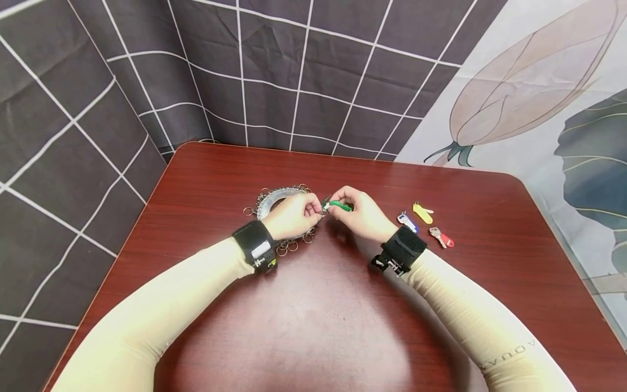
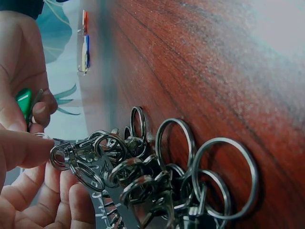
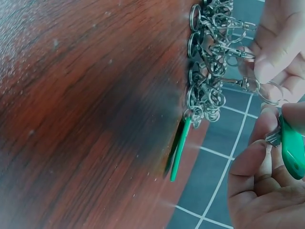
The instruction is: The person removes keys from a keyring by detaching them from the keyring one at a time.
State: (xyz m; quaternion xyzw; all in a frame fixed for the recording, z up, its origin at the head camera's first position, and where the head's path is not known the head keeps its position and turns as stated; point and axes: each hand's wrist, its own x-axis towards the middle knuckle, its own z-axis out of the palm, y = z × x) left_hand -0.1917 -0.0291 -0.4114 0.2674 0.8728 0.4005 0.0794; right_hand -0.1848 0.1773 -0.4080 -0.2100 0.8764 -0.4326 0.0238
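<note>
Near the table's middle, my left hand pinches a metal key ring between thumb and fingers. That ring hangs on a clasp from a cluster of linked metal rings, which goes round a clear, ring-shaped band. Close by on the right, my right hand pinches a green key tag together with a small metal key. The tag is beside the pinched ring; whether it is threaded on it I cannot tell. Another green tag lies at the end of the cluster.
On the table to the right lie a blue-tagged key, a yellow-tagged key and a red-tagged key. The reddish-brown table meets a dark gridded cloth at the back.
</note>
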